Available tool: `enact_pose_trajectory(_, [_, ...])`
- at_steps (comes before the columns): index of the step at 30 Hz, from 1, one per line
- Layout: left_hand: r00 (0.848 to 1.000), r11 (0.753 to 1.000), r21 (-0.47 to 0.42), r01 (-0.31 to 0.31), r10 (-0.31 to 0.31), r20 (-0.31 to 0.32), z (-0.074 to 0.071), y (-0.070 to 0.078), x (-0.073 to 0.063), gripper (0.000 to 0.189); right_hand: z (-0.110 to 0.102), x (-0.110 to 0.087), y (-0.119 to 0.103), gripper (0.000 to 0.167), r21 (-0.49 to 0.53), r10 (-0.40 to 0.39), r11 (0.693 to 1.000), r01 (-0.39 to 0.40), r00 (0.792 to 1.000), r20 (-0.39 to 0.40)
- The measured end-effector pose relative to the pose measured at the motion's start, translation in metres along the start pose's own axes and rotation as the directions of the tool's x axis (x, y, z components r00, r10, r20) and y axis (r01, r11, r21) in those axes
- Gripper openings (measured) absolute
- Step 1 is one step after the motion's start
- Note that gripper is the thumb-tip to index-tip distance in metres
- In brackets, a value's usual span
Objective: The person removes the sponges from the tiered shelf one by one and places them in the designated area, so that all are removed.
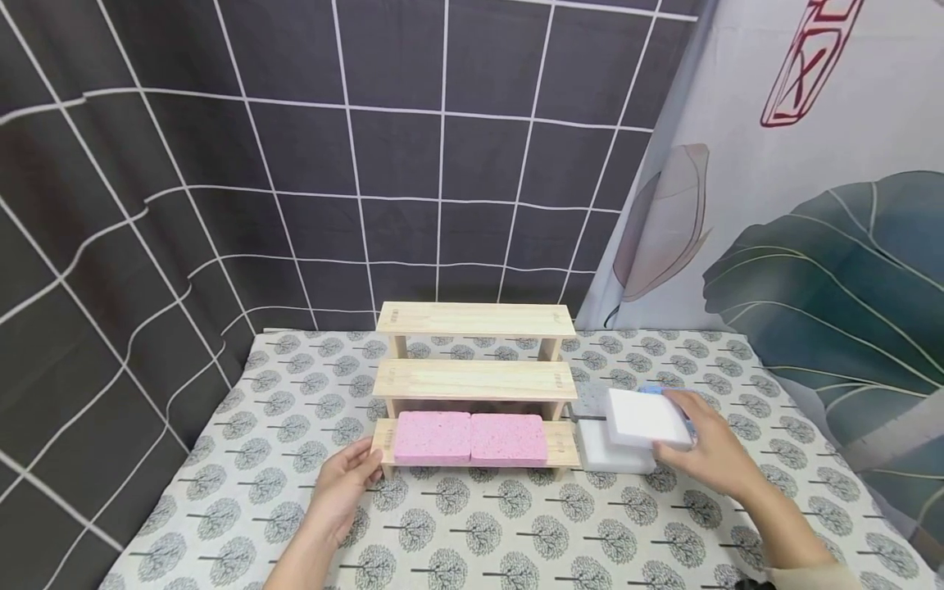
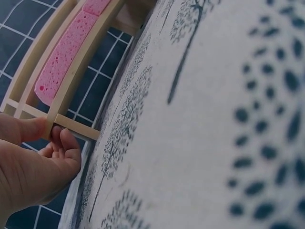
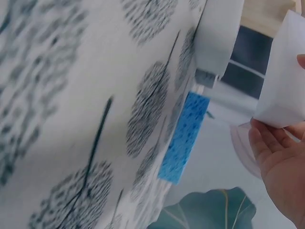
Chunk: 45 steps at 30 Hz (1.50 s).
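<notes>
A three-tier wooden shelf (image 1: pixel 475 379) stands on the table, with two pink sponges (image 1: pixel 433 437) side by side on its lowest board. My left hand (image 1: pixel 342 483) pinches the left end of that board; in the left wrist view the thumb lies over the wood (image 2: pixel 53 114) and the fingers curl beneath. To the right of the shelf, my right hand (image 1: pixel 711 451) grips a white sponge block (image 1: pixel 645 416) by its right side. In the right wrist view this white block (image 3: pixel 281 81) is lifted off the cloth. A second white block (image 1: pixel 608 457) lies beneath it on the table.
Behind the white blocks lies a grey sponge (image 1: pixel 587 401), close to the shelf's right side. A blue sponge (image 3: pixel 183 138) rests on the tree-patterned tablecloth (image 1: pixel 516 524), partly hidden behind the held block in the head view. A dark gridded curtain (image 1: pixel 398 156) hangs behind.
</notes>
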State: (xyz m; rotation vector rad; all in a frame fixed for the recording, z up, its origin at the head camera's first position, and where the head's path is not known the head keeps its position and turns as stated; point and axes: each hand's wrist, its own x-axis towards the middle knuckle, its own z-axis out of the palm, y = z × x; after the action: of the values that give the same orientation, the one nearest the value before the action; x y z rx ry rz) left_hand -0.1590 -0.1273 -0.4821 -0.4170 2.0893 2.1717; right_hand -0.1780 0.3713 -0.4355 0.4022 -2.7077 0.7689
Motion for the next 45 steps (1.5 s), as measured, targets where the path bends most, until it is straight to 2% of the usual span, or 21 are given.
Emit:
enact_pose_trajectory(8, [1.0, 1.0, 0.008, 0.007, -0.007, -0.001, -0.001, 0.0, -0.001, 0.047, -0.007, -0.011, 0.021, 0.084, -0.031, 0.043, 0.999, -0.043, 0.999, 0.028])
enact_pose_trajectory(16, [1.0, 1.0, 0.005, 0.005, -0.005, 0.007, -0.001, 0.001, 0.0, 0.048, -0.018, -0.02, 0.037, 0.086, -0.052, 0.045, 0.998, -0.044, 0.999, 0.029])
enact_pose_trajectory(24, [1.0, 1.0, 0.001, 0.0, 0.0, 0.016, 0.0, 0.002, 0.001, 0.049, -0.023, -0.028, 0.056, 0.089, -0.088, 0.122, 0.99, -0.114, 0.988, 0.091])
enact_pose_trajectory(30, [1.0, 1.0, 0.01, 0.006, -0.006, 0.018, -0.001, 0.002, 0.0, 0.049, -0.025, -0.032, 0.068, 0.089, -0.105, 0.168, 0.983, -0.152, 0.971, 0.169])
enact_pose_trajectory(42, [1.0, 1.0, 0.01, 0.008, -0.009, 0.024, -0.001, 0.002, 0.001, 0.051, -0.025, -0.034, 0.073, 0.1, -0.062, 0.159, 0.987, -0.148, 0.96, 0.23])
enact_pose_trajectory(45, [1.0, 1.0, 0.01, 0.012, -0.012, 0.025, -0.001, 0.003, 0.001, 0.051, -0.026, -0.034, 0.068, 0.098, -0.047, 0.15, 0.989, -0.143, 0.968, 0.2])
